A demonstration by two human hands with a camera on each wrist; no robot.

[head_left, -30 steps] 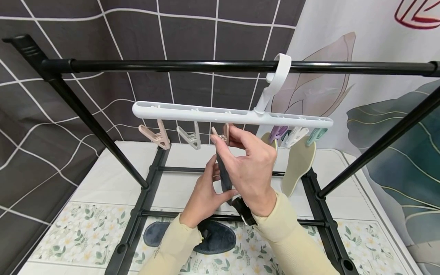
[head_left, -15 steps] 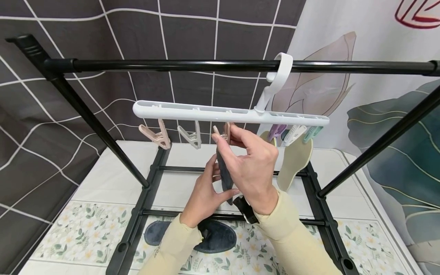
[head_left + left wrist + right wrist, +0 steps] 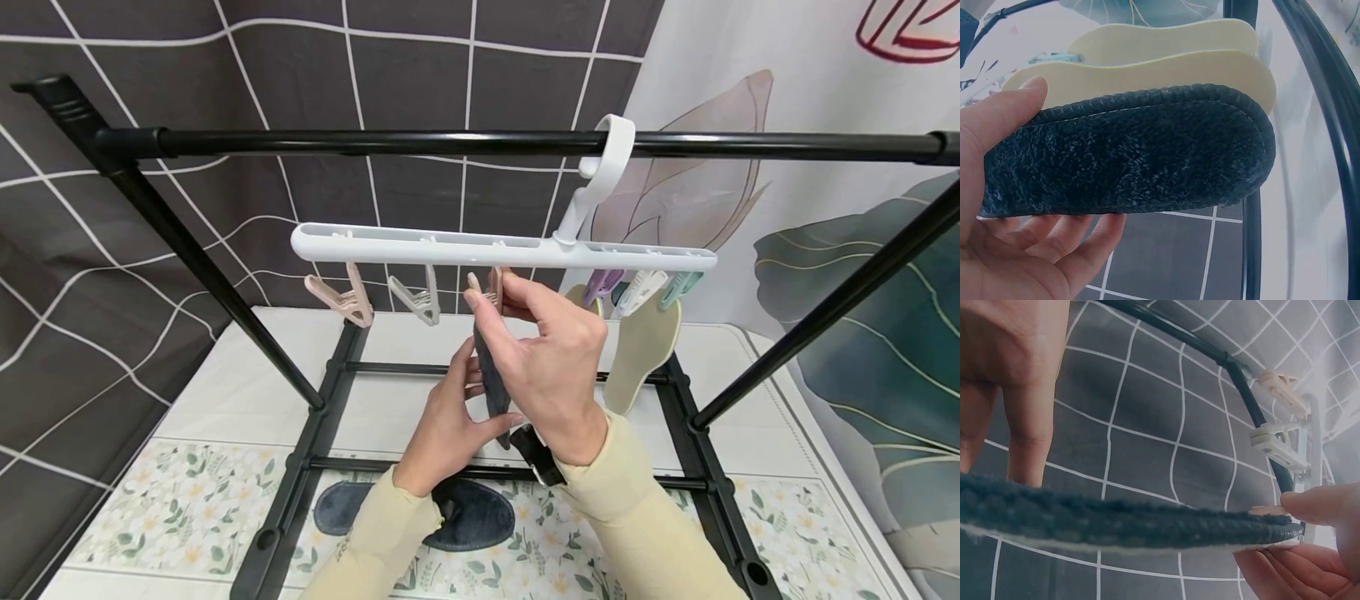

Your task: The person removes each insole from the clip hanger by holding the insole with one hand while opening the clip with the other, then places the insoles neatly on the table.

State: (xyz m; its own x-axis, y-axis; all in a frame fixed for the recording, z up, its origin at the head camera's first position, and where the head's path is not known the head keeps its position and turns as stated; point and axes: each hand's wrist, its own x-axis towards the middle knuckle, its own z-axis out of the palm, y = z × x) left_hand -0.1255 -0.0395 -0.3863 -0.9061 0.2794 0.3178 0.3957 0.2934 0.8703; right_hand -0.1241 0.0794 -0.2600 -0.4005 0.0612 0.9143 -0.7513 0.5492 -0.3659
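Observation:
A dark, fuzzy insole (image 3: 1141,156) stands on edge below the white clip hanger (image 3: 420,247). My left hand (image 3: 438,425) grips its lower part by the edges, thumb on one side and fingers on the other. At the insole's top, my right hand (image 3: 555,367) pinches a pinkish-brown clothespin (image 3: 495,287) hanging from the bar. In the right wrist view the insole's end lies at this clothespin (image 3: 1269,510), between thumb and fingers. To the left hang a pink clothespin (image 3: 348,297) and a grey clothespin (image 3: 422,297), both holding nothing.
The hanger hooks over a black rack rail (image 3: 375,144). Cream insoles (image 3: 643,350) hang on its right side from purple, white and green clothespins (image 3: 681,287). A dark blue insole (image 3: 476,515) lies on the flowered mat (image 3: 187,492) below. A dark gridded curtain (image 3: 412,92) hangs behind.
The right end of the hanger and the cream insoles have swung slightly left. Both hands keep their holds on the insole and the clothespin.

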